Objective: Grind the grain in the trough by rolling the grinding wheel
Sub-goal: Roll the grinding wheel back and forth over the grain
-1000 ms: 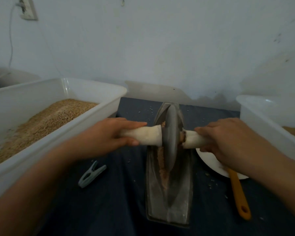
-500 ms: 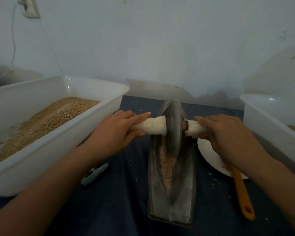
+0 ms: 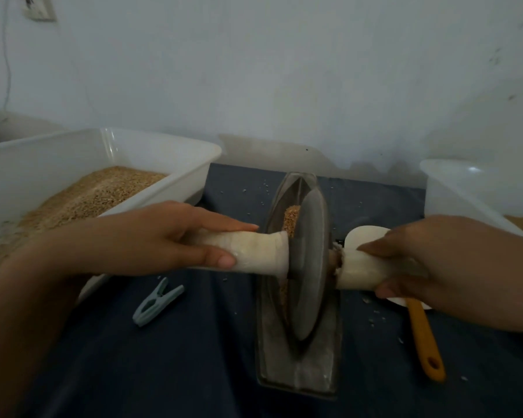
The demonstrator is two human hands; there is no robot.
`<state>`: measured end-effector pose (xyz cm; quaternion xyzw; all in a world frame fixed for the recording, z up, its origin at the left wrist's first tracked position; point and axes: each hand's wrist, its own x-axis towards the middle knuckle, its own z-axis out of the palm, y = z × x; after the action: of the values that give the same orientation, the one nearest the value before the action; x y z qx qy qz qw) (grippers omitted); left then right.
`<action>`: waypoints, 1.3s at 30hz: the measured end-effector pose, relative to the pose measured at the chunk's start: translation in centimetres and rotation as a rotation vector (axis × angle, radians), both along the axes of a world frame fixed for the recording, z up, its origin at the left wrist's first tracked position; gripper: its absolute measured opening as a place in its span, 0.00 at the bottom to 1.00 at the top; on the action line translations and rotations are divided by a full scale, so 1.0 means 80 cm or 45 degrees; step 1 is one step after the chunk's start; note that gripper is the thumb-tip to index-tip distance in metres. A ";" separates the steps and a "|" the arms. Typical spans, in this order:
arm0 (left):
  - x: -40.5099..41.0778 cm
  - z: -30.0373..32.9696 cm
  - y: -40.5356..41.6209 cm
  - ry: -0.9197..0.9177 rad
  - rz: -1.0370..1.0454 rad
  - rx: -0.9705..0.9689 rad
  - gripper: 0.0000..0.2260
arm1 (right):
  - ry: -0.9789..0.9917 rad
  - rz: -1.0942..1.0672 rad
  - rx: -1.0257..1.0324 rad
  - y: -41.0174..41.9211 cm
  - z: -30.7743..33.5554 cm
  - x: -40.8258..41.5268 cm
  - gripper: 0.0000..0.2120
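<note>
In the long metal trough (image 3: pixel 298 366) the grinding wheel (image 3: pixel 310 267) stands on edge over the grain (image 3: pixel 291 220); left hand (image 3: pixel 163 236) and right hand (image 3: pixel 429 263) each grasp a wrapped axle handle (image 3: pixel 258 251). Likely heavy and rigid (grip near the disc).

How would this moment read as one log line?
left hand: grips handle | right hand: grips handle | grinding wheel: upright in trough | grain: beside wheel

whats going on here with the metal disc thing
A person is grinding grain. The left hand and right hand each grip one end of the white handle through the grinding wheel, which stands upright in the metal trough. Grain shows in the trough beyond the wheel.
</note>
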<state>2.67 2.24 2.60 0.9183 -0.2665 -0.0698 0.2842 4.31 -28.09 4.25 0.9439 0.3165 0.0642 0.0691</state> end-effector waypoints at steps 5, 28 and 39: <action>0.023 -0.028 -0.017 -0.357 0.240 0.159 0.22 | -0.178 -0.077 0.104 0.012 -0.028 0.040 0.17; 0.030 -0.035 -0.015 -0.290 0.286 0.119 0.24 | -0.371 -0.043 0.063 0.019 -0.036 0.047 0.20; 0.019 -0.019 -0.003 -0.105 0.124 0.009 0.24 | -0.173 0.032 -0.071 0.011 -0.012 0.025 0.13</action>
<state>4.17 2.01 1.08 0.9333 -0.2328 -0.0192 0.2728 6.30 -27.19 3.32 0.9311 0.3244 0.1200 0.1159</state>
